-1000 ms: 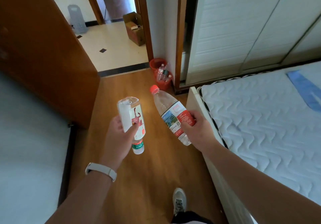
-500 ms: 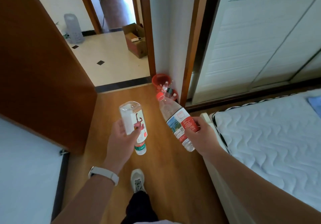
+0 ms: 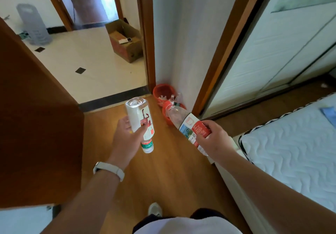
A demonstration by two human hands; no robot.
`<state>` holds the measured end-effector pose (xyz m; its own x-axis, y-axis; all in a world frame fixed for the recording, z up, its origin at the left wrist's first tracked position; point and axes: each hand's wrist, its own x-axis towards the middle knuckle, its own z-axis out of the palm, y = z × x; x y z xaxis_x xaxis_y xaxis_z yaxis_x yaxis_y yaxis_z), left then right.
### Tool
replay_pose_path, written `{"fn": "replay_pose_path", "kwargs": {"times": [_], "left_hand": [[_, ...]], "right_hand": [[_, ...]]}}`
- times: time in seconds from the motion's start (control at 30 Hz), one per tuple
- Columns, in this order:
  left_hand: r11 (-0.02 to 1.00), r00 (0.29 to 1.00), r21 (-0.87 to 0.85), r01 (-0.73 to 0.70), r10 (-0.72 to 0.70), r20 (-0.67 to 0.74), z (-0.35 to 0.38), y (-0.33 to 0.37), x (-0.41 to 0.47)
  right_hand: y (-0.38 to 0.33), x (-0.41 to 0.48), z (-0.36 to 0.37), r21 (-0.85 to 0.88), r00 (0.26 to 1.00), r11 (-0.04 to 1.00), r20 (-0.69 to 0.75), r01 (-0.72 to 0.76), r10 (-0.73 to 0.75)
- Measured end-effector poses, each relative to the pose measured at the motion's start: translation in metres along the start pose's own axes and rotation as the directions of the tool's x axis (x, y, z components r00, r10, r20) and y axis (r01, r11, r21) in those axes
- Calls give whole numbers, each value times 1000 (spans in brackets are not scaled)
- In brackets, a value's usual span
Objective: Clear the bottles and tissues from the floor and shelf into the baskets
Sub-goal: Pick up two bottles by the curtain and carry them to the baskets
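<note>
Bottles are being carried in the middle of the frame, one per hand. The left hand (image 3: 125, 139) is gripping a clear bottle (image 3: 139, 117) cap-down, and the right hand (image 3: 214, 141) is wrapping round a red-labelled bottle (image 3: 192, 127) whose neck is pointing at two red baskets (image 3: 155, 95) by the wall, just above centre. The baskets are already holding bottles and what looks like tissue, so part of the clearing seems done; these two are yet to go in. Wooden floor (image 3: 163, 175) is running underfoot, with a mattress (image 3: 291, 152) at the right, a brown door (image 3: 36, 124) at the left and tiled floor (image 3: 87, 55) beyond.
</note>
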<state>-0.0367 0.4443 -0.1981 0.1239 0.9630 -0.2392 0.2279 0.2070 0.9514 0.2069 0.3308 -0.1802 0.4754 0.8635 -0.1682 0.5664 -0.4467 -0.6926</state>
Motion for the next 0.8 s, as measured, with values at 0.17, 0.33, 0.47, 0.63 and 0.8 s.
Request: {"fn": "replay_pose_path", "kwargs": {"times": [0.17,0.33,0.47,0.63,0.8], "left_hand": [[1000,997,16,20,-21,81,5,10,73],[998,988,45,53,-59,145,27,10,155],[991,981,97,90,-105,164,55,7,226],[975,962,139,175,-199,188,84,6,303],[959,948,235,161,-216,232,126,5,381]], "right_hand": [[-17,59,8,1,999,1000,-41,-25,25],[-4,127,29,35,990,993,-70,-116,118],[16,203,52,138,961,955,-46,-264,272],[40,292,75,155,917,904,57,-399,395],[53,366,84,100,873,867,57,-488,485]]}}
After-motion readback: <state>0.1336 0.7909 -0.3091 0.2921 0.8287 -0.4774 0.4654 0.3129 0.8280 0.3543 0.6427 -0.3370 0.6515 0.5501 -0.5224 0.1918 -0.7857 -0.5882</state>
